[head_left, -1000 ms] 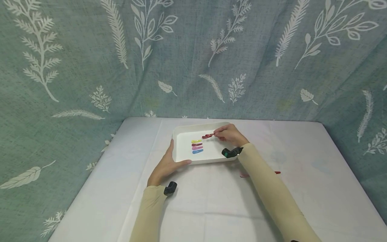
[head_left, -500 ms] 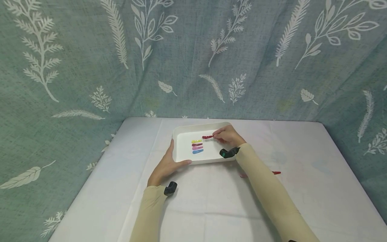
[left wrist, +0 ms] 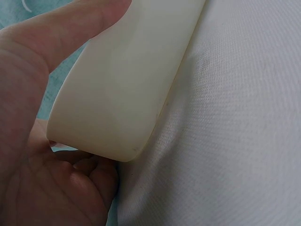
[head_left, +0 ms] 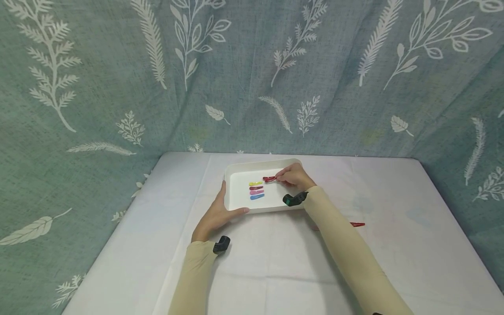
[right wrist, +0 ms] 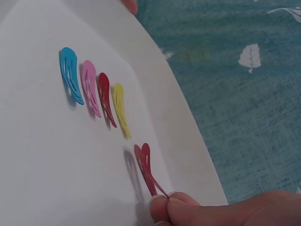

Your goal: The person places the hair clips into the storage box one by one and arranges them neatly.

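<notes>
Leaf-printed blue-green fabric [head_left: 244,65] fills the backdrop on my feed, behind a white-covered table [head_left: 393,192]. On it I see a white tray [head_left: 238,177], its left end gripped by the left hand [head_left: 216,215], thumb against the near wall. Over the tray's floor, the right hand [head_left: 296,176] pinches a crossed pair of red clips [right wrist: 142,165] by their narrow ends. Near these, blue [right wrist: 71,84], pink [right wrist: 87,70], dark red [right wrist: 104,92] and yellow clips lie in a row. Past the right sleeve [head_left: 346,245], I make out a red piece [head_left: 357,224] on the table.
</notes>
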A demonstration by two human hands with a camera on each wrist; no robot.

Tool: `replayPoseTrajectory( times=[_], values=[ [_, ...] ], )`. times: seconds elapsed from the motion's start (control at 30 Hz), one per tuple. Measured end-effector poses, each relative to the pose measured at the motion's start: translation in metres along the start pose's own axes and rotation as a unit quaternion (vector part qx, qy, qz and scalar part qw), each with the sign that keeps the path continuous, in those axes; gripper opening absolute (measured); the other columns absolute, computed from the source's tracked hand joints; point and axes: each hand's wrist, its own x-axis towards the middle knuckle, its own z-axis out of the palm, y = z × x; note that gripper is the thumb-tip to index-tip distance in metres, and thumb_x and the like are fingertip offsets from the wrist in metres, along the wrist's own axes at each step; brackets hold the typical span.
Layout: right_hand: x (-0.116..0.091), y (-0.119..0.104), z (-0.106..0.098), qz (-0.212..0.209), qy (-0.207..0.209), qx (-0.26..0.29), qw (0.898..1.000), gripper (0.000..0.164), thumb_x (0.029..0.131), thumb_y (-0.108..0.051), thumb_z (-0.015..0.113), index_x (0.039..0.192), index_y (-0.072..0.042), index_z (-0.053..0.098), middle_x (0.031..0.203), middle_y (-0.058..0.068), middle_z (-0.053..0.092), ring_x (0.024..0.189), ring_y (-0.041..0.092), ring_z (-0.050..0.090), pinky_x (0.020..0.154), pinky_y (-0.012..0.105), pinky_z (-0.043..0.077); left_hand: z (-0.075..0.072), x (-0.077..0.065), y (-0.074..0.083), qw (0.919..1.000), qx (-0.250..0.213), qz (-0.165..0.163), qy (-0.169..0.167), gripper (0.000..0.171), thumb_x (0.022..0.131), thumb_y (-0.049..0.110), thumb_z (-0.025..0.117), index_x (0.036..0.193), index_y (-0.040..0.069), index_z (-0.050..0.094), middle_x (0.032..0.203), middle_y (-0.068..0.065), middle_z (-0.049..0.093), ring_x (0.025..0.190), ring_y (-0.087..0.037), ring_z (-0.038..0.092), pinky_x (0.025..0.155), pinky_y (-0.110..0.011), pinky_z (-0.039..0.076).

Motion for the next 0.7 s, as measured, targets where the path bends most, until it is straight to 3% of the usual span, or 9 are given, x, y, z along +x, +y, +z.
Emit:
replayPoseTrajectory(
  times=[0.33, 0.7],
  values=[
    [-0.0027, -0.0059, 0.0071, 0.000, 0.032, -0.041, 0.999, 0.015, 0.094, -0.009, 0.075, 0.106, -0.001, 0.080, 0.075, 0.001, 0.063, 0.062, 0.010, 0.053, 0.056, 0.020, 0.045, -0.0007, 0.0018, -0.0010, 1.0000, 0.001, -0.001, 0.001, 0.141, 0.074, 0.063, 0.086, 0.167, 0.021, -0.010, 0.177, -0.004, 0.003, 0.163, -0.030, 0.009, 0.130, -0.058, 0.016],
    [-0.0016, -0.0026, 0.0091, -0.018, 0.022, -0.025, 0.999, 0.012, 0.091, -0.003, 0.074, 0.101, 0.002, 0.080, 0.064, -0.002, 0.060, 0.057, 0.009, 0.050, 0.053, 0.020, 0.043, -0.0004, 0.0011, -0.0017, 1.0000, 0.001, -0.001, 0.001, 0.140, 0.074, 0.063, 0.086, 0.167, 0.020, -0.010, 0.177, -0.004, 0.003, 0.163, -0.029, 0.010, 0.130, -0.058, 0.016]
  ],
)
